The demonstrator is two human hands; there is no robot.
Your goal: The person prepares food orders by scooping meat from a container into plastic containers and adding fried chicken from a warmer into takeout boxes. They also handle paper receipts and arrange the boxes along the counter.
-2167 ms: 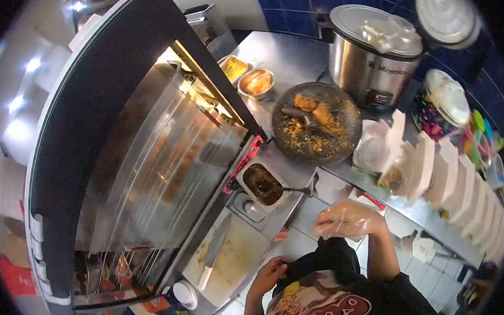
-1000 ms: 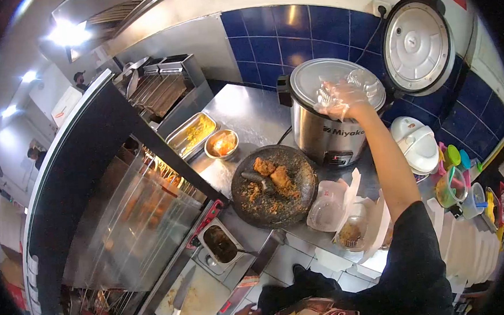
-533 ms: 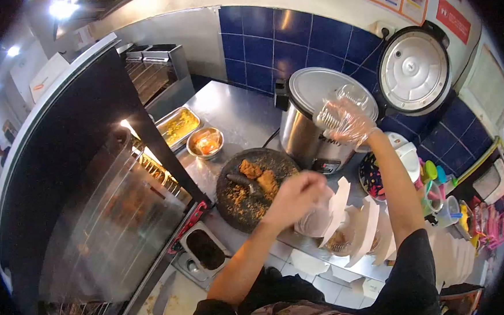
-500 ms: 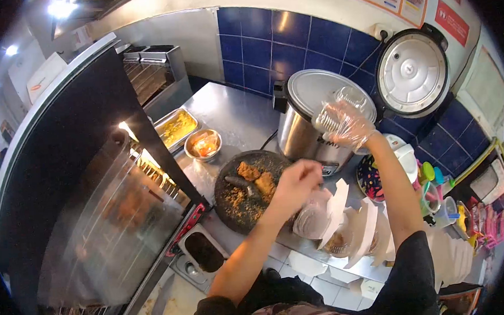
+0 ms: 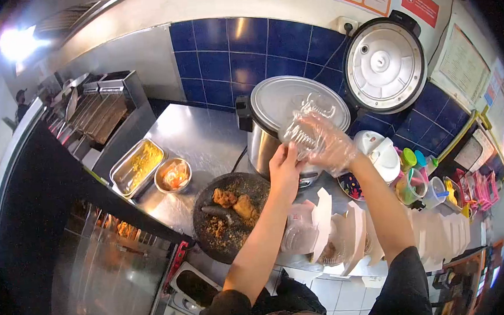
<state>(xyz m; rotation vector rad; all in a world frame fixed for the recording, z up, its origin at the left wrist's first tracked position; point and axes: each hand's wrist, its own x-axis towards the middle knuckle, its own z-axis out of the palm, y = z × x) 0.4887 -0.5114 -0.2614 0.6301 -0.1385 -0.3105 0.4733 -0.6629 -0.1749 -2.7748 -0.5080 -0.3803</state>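
Note:
My right hand [image 5: 333, 145], in a thin clear plastic glove, holds a clear ribbed plastic container [image 5: 302, 132] in front of the large steel cooker [image 5: 262, 142]. My bare left hand [image 5: 287, 166] pinches the container's lower near edge. Below my left forearm lies a dark stone mortar [image 5: 208, 244] with pieces of fried chicken [image 5: 243, 207], crumbs and a dark pestle [image 5: 216, 210] in it. Another clear plastic container [image 5: 298, 231] stands on the counter under my hands, beside several white-flapped boxes [image 5: 354, 238].
A steel tray of yellow food [image 5: 143, 164] and a metal bowl [image 5: 174, 175] stand left of the mortar. An open cooker lid [image 5: 385, 65] rises at the back. Colourful cups [image 5: 411, 187] crowd the right side. A glass-fronted warmer [image 5: 115, 275] is close on the left.
My left hand has come up from above the mortar's right edge to the plastic container in my right hand. The view has turned, so the counter things appear farther left.

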